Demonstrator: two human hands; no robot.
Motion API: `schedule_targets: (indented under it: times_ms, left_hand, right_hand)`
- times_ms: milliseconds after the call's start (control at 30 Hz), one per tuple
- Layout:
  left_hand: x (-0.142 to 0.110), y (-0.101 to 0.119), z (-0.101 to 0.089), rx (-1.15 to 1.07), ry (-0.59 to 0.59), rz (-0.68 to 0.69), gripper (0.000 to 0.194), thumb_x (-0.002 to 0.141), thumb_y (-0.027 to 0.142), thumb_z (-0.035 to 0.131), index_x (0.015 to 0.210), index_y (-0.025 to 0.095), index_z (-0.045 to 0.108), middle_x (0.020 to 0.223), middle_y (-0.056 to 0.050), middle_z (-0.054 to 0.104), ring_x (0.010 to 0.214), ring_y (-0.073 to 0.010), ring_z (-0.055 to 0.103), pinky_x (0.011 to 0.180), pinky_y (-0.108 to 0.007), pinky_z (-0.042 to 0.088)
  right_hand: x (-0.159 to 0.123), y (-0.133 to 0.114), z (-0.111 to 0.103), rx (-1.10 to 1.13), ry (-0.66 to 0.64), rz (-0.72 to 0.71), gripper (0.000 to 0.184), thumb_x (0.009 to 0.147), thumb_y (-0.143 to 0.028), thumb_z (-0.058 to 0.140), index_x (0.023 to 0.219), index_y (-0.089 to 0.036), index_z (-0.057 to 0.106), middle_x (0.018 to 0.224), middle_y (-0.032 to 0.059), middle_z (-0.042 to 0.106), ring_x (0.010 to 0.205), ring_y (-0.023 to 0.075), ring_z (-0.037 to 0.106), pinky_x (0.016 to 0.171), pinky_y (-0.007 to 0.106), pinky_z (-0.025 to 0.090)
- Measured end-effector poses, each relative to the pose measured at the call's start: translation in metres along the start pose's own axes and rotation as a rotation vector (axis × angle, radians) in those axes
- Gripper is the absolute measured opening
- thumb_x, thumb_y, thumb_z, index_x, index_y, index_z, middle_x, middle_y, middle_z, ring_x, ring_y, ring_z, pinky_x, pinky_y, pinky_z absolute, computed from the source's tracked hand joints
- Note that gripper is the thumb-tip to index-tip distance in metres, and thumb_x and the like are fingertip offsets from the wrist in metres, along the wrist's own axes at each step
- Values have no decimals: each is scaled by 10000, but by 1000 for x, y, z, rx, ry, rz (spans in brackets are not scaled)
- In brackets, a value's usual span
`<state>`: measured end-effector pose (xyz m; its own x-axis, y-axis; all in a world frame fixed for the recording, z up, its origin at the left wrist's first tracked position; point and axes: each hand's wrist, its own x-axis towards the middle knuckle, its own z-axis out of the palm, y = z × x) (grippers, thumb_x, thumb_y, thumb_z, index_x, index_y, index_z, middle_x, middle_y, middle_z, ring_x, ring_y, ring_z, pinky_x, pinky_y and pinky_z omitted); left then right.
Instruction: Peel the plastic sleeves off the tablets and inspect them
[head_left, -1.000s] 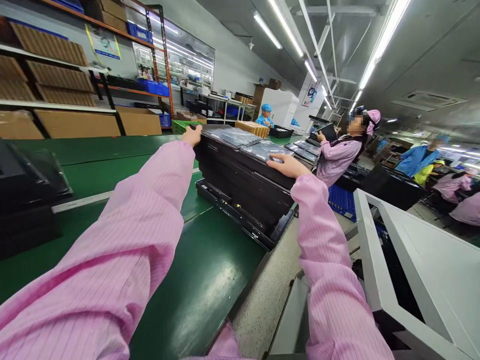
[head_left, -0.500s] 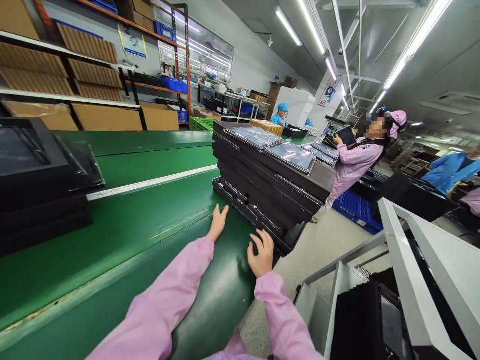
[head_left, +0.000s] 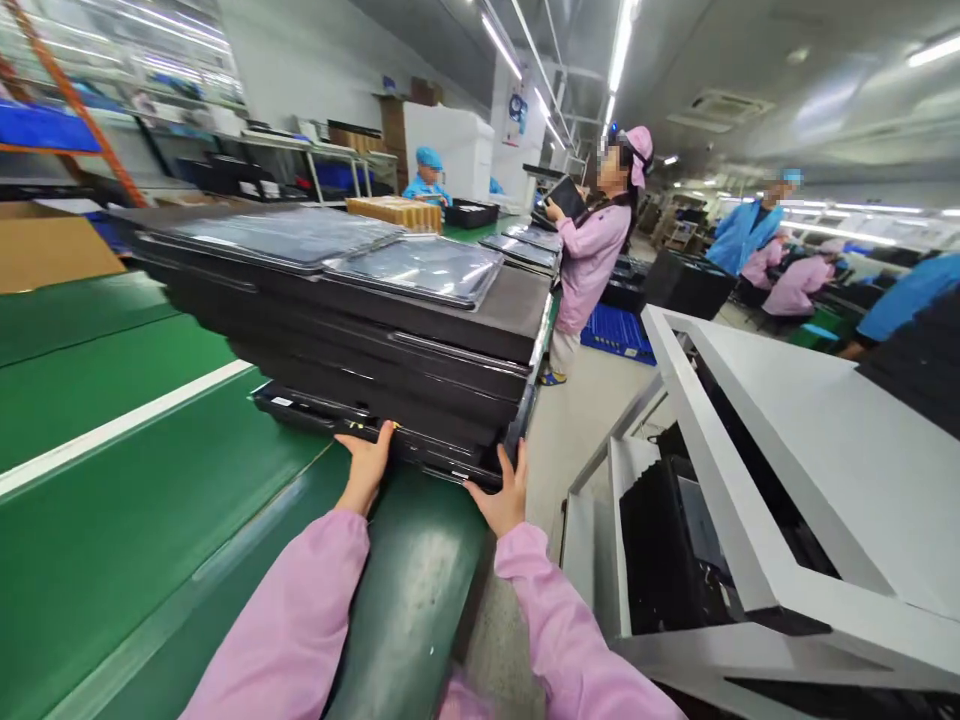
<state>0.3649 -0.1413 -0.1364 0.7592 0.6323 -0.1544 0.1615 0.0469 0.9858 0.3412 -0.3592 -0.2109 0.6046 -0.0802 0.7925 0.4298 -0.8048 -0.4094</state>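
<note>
A tall stack of black trays stands on the green conveyor table, its layers slightly out of line. Two flat, shiny panels in clear film lie on top. The lowest black tray juts toward me. My left hand grips its front edge near the middle, thumb and a finger spread along it, the other fingers partly hidden. At its near right corner my right hand holds on, thumb at the front and fingers up the side.
The green table runs away on the left, crossed by a white strip. To my right stands a grey metal cart with black trays inside. A co-worker in pink stands beyond the stack, near a blue pallet.
My hands have gone from open in front of the stack to contact with its lowest tray. The view has turned right and come closer, and the left-hand pile has left the picture.
</note>
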Motion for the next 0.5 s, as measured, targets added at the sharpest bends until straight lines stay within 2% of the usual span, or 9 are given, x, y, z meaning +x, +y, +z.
schedule_targets:
  times_ms: [67,167,333,500]
  left_hand:
    - [7,-3,-4,33,0,13,1138,882,433,644,1582,55,-171,1670,-207,244,1555,-212,228,1263,-356,138]
    - [16,-3,-12,73,-2,50,1106,880,462,647,1606,78,-94,1645,-190,321,1551,-209,233,1260,-345,132]
    - [23,4,-16,116,8,51,1065,876,467,661,1612,51,13,1592,-203,418,1541,-228,258,1259,-342,151]
    - [30,10,-14,147,1,24,1070,898,484,632,1602,9,-19,1604,-218,387,1553,-237,200,1263,-332,134]
  right_hand:
    - [-1,0,3,27,-8,7,555,714,-430,846,1193,-226,654,1497,181,467,1391,373,487,1065,548,511]
    - [-1,-3,6,68,2,7,444,711,-447,855,1053,-217,689,1494,180,469,1400,376,476,1084,563,496]
    - [4,-5,10,99,3,21,462,710,-524,843,1012,-215,680,1478,191,492,1406,382,469,1067,596,500]
    - [13,-9,13,86,-51,71,459,712,-550,834,986,-208,697,1439,197,534,1414,375,465,1085,568,494]
